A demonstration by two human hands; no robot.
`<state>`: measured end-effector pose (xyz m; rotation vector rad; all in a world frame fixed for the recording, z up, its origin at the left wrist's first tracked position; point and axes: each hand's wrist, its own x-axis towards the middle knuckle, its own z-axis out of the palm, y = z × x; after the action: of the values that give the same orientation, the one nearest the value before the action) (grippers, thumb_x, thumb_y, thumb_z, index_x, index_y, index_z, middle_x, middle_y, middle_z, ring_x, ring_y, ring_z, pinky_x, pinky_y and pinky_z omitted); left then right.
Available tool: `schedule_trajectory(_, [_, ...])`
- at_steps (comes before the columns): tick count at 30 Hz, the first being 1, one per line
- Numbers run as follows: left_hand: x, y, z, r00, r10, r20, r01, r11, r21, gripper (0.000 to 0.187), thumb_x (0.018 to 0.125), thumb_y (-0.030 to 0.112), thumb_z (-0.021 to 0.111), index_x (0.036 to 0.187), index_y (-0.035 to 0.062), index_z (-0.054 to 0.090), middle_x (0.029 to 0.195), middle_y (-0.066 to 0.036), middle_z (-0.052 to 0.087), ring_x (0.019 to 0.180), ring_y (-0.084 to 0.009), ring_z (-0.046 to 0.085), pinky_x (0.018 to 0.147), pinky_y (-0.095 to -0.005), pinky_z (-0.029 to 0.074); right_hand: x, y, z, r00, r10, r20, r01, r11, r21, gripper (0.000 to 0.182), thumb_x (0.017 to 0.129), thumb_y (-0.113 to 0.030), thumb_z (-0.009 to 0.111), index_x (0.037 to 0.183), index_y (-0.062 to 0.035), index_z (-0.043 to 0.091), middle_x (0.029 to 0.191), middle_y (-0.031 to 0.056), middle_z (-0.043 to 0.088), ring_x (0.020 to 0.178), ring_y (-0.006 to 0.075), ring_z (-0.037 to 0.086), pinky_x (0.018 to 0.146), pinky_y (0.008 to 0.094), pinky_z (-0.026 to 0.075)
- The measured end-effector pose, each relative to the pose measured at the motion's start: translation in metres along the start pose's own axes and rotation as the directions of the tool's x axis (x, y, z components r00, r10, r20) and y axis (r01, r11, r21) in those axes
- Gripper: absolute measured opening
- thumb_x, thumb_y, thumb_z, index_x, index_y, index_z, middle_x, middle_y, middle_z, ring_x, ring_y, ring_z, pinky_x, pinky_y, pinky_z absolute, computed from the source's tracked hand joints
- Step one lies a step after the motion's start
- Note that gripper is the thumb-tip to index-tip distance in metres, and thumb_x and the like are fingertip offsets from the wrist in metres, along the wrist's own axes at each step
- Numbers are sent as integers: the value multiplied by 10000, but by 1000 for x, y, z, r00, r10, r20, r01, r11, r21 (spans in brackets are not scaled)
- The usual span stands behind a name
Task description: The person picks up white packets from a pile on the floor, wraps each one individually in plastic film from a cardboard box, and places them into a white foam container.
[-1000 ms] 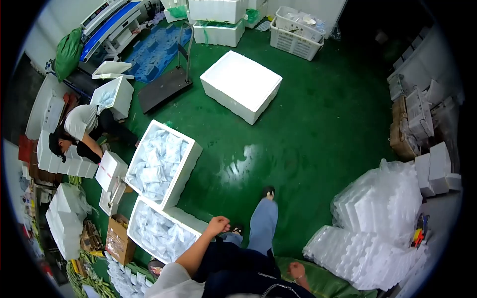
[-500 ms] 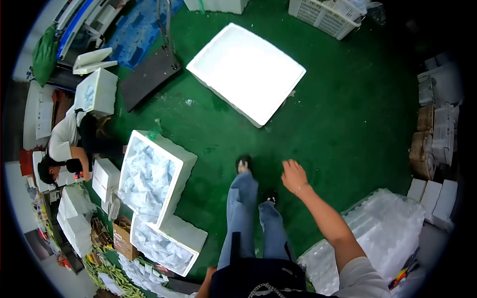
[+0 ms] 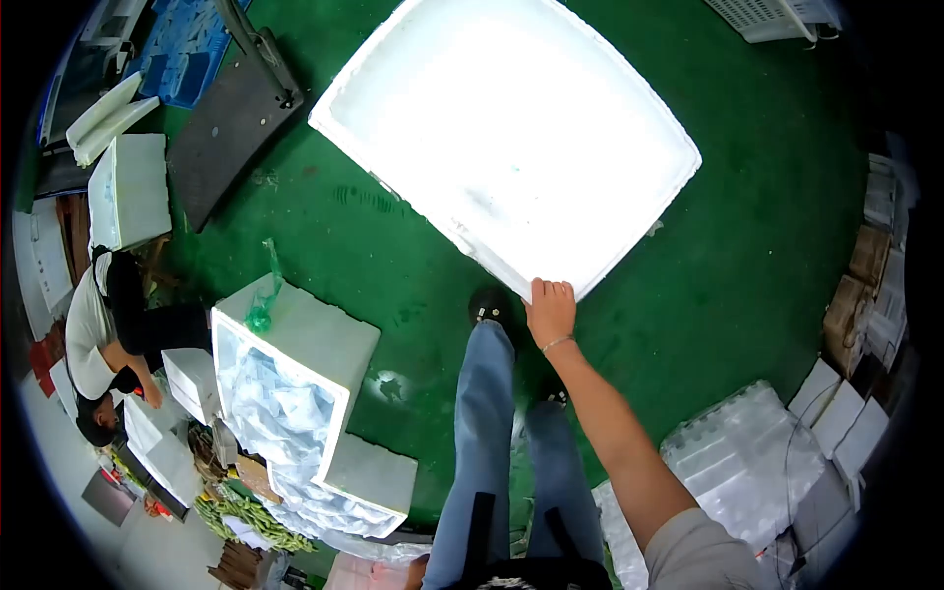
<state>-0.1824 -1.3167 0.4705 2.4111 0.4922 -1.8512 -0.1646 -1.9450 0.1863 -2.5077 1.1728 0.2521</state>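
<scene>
A large white foam box (image 3: 511,128) with an open top stands on the green floor in front of me. My right hand (image 3: 553,313) is closed over the rim at its near corner, fingers curled inside. Of my left hand (image 3: 418,572) only a sliver of skin shows beside my left leg at the bottom edge; its fingers are hidden. To my left are two foam boxes, an upper one (image 3: 344,324) and a lower one (image 3: 379,472), both filled with pale blue-white plastic packs (image 3: 270,393). A green plastic strip (image 3: 261,313) hangs on the upper box.
A dark flatbed trolley (image 3: 231,128) stands at the upper left. Another person (image 3: 108,324) bends over boxes at the far left. Plastic-wrapped white goods (image 3: 752,467) lie at the lower right, with cartons (image 3: 854,305) along the right side. A white crate (image 3: 757,18) is at the top right.
My right hand has moved from hanging open in the air to gripping the near corner of the large foam box. My view has come closer to that box.
</scene>
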Motion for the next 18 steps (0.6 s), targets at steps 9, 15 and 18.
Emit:
schedule_trajectory(9, [-18,93,-3,999,40,-14,-42,983,-180,269,866,187,565,962,-31,688,783,-75,682,705,-145,600,649,-298,468,30,-3,-165,971,65,-230,17,940,340,267,742,-204,720,868,-29,563,749,127,590,748,309,572,763,428,419])
schedule_trajectory(15, [-67,188,40,992,-130,1,116,879,-462,240,851,202,586,807,-18,671,668,-37,616,585,-93,550,537,-227,421,41,176,-286,904,334,267,-179,-271,946,462,954,-417,473,1186,-26,554,1194,143,593,1118,272,546,981,431,403])
schedule_trajectory(18, [-80,184,97,992,-113,-62,69,871,-487,252,854,192,591,896,-40,680,721,-66,650,643,-126,588,588,-255,456,-1,248,-249,964,75,256,-120,-733,669,590,961,-506,353,1395,-107,390,1430,94,414,1313,298,374,1090,468,305])
